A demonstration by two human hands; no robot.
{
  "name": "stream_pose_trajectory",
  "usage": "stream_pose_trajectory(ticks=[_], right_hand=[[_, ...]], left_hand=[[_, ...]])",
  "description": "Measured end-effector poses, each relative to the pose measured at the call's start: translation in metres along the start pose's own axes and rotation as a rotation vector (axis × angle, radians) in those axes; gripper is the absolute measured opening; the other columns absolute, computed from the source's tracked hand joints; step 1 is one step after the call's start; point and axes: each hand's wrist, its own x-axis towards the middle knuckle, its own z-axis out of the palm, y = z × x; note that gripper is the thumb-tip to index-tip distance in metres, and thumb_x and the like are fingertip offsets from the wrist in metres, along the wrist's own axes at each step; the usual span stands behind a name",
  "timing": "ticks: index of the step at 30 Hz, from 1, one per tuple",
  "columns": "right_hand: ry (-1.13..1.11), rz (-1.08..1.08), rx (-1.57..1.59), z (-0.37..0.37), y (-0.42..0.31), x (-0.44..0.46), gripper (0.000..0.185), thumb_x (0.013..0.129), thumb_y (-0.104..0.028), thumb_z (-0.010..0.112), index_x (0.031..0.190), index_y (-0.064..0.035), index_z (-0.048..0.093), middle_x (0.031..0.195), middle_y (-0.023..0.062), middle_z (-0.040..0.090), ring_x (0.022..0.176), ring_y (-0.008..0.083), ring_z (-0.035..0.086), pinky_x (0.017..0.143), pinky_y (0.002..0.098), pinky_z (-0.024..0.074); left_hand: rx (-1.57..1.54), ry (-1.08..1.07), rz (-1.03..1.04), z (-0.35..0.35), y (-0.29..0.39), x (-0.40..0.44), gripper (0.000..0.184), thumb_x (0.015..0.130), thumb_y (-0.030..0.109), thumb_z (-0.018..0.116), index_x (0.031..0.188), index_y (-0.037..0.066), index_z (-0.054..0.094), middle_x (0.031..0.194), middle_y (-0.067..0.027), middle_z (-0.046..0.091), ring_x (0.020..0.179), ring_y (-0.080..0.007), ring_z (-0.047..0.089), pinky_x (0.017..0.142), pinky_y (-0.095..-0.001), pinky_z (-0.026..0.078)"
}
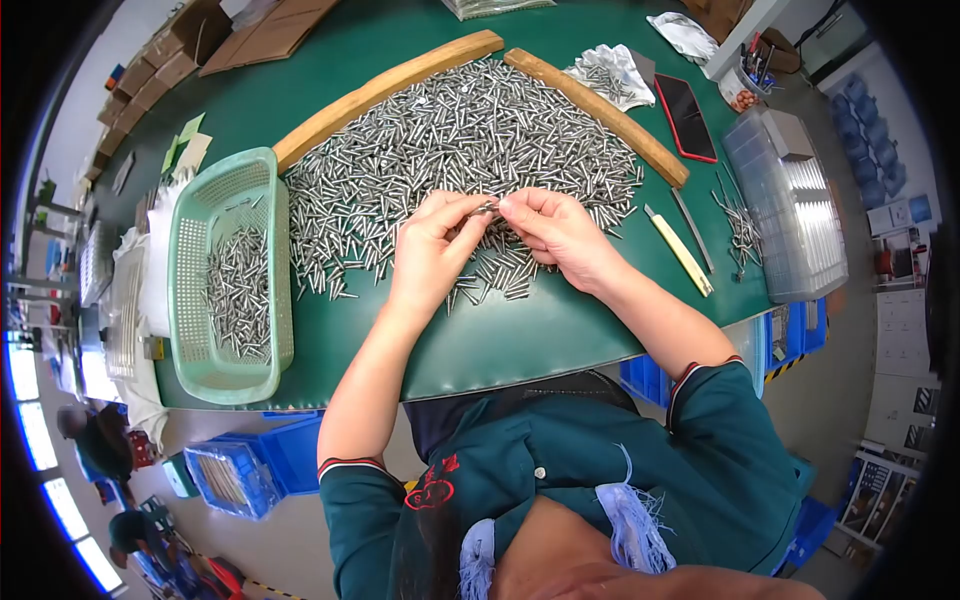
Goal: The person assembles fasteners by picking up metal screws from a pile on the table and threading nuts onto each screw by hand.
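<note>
A broad heap of small shiny metal pins point(440, 130) is spread over the green table. At its near edge my two hands meet, fingertips almost touching. My left hand point(432, 245) is closed in a pinch, with a bit of metal pin point(489, 208) showing at its thumb and index finger. My right hand point(562, 238) pinches at the other side of the same spot, its fingers curled. How many pins are between the fingertips cannot be made out. Loose pins lie just below and beside both hands.
Wooden bars point(390, 90) edge the heap's far side. A green plastic basket point(281, 300) holding more pins stands left. To the right are a yellow-handled cutter point(680, 252), a phone point(686, 118), loose metal rods point(740, 225) and a clear plastic box point(785, 210).
</note>
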Motion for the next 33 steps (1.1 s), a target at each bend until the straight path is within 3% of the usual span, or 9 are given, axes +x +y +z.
stream_pose_trajectory(ticks=[7, 10, 13, 14, 17, 24, 27, 30, 33], right_hand=[[0.068, -0.034, -0.040, 0.000, -0.009, 0.000, 0.015, 0.089, -0.022, 0.057, 0.089, -0.0077, 0.059, 0.062, -0.0095, 0.040, 0.045, -0.0019, 0.026, 0.038, 0.0168, 0.0159], [0.021, -0.027, -0.118, -0.005, -0.012, 0.000, 0.015, 0.088, -0.021, 0.058, 0.089, -0.0059, 0.062, 0.063, -0.0081, 0.046, 0.050, -0.0022, 0.034, 0.042, 0.0161, 0.0244], [0.054, -0.248, -0.458, -0.006, -0.004, 0.005, 0.016, 0.087, -0.020, 0.060, 0.086, -0.0039, 0.063, 0.069, -0.0056, 0.053, 0.061, -0.0006, 0.043, 0.052, 0.0170, 0.0346], [0.008, -0.244, -0.516, -0.009, -0.005, 0.006, 0.016, 0.085, -0.018, 0.061, 0.085, -0.0022, 0.064, 0.073, -0.0040, 0.057, 0.070, 0.0016, 0.046, 0.062, 0.0191, 0.0389], [-0.024, -0.284, -0.561, -0.008, 0.002, 0.006, 0.019, 0.084, -0.020, 0.063, 0.081, -0.0008, 0.064, 0.072, -0.0012, 0.059, 0.069, 0.0040, 0.050, 0.062, 0.0212, 0.0422], [0.020, -0.264, -0.478, -0.013, 0.008, 0.011, 0.018, 0.083, -0.019, 0.063, 0.084, -0.0014, 0.065, 0.072, -0.0016, 0.059, 0.067, 0.0035, 0.049, 0.060, 0.0210, 0.0411], [0.005, -0.224, -0.508, -0.011, 0.002, 0.008, 0.016, 0.086, -0.017, 0.060, 0.086, -0.0016, 0.064, 0.078, -0.0012, 0.060, 0.074, 0.0040, 0.051, 0.069, 0.0202, 0.0419], [-0.009, -0.235, -0.459, -0.011, 0.003, 0.009, 0.015, 0.086, -0.017, 0.060, 0.086, -0.0017, 0.064, 0.078, -0.0013, 0.060, 0.075, 0.0038, 0.051, 0.069, 0.0201, 0.0419], [0.006, -0.244, -0.423, -0.010, 0.002, 0.008, 0.016, 0.086, -0.017, 0.061, 0.086, -0.0018, 0.064, 0.075, -0.0029, 0.057, 0.071, 0.0031, 0.049, 0.066, 0.0197, 0.0408]], left_hand=[[0.314, -0.037, 0.111, -0.012, 0.005, 0.003, 0.021, 0.078, 0.009, 0.064, 0.098, 0.010, 0.066, 0.079, -0.0034, 0.059, 0.071, -0.0195, 0.057, 0.065, -0.0302, 0.047], [0.453, -0.048, 0.270, -0.013, 0.005, 0.003, 0.023, 0.076, 0.009, 0.063, 0.099, 0.013, 0.066, 0.079, -0.0024, 0.059, 0.073, -0.0212, 0.057, 0.066, -0.0329, 0.047], [0.514, -0.111, 0.261, -0.011, 0.005, 0.000, 0.025, 0.076, 0.009, 0.063, 0.099, 0.015, 0.066, 0.081, -0.0025, 0.059, 0.075, -0.0209, 0.058, 0.067, -0.0333, 0.048], [0.470, -0.131, 0.250, -0.011, 0.007, 0.000, 0.024, 0.076, 0.007, 0.062, 0.099, 0.013, 0.065, 0.082, -0.0040, 0.059, 0.075, -0.0224, 0.059, 0.067, -0.0339, 0.049], [0.285, -0.187, 0.149, -0.008, 0.007, -0.003, 0.023, 0.076, 0.005, 0.061, 0.099, 0.009, 0.064, 0.084, -0.0062, 0.059, 0.074, -0.0243, 0.060, 0.067, -0.0340, 0.050], [-0.365, -0.204, -0.225, -0.002, 0.000, -0.003, 0.024, 0.082, 0.003, 0.060, 0.106, 0.002, 0.060, 0.085, -0.0046, 0.059, 0.075, -0.0129, 0.060, 0.069, -0.0243, 0.048], [-0.573, -0.288, -0.401, -0.005, -0.001, 0.000, 0.026, 0.083, 0.004, 0.061, 0.109, -0.001, 0.058, 0.085, -0.0045, 0.059, 0.076, -0.0116, 0.060, 0.071, -0.0226, 0.047], [-0.628, -0.269, -0.414, -0.004, -0.001, 0.000, 0.026, 0.082, 0.007, 0.064, 0.107, 0.000, 0.060, 0.084, -0.0050, 0.061, 0.076, -0.0111, 0.060, 0.068, -0.0225, 0.048], [-0.235, -0.120, -0.211, -0.001, 0.005, -0.002, 0.018, 0.080, 0.005, 0.064, 0.098, 0.000, 0.063, 0.083, -0.0012, 0.059, 0.073, -0.0078, 0.055, 0.067, -0.0223, 0.047]])
